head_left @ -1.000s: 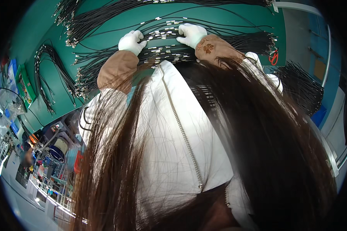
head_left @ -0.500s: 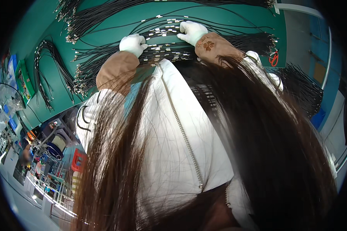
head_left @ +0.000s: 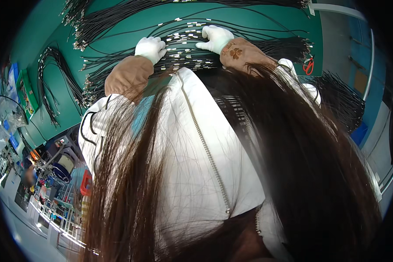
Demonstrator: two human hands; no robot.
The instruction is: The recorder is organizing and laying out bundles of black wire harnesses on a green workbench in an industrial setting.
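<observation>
Many thin black cables with small white labels lie side by side across the green table ahead of me. My left hand, in a white glove, rests at the left of the labelled middle, fingers curled over the cables. Across from it my right hand, gloved too, reaches over the same bundle with thumb and fingers spread apart. Its thumb lies along the nearer cables and its fingertips touch the farther ones. Parts of the cables under both hands are hidden.
More black cables lie along the table's far side. A bent bundle and a green tray are at the left. Red-handled scissors lie by the right edge. Another cable pile sits beyond it.
My right thumb has moved away from the fingers, widening the hand. My left hand has turned slightly, and its sleeve has shifted left.
</observation>
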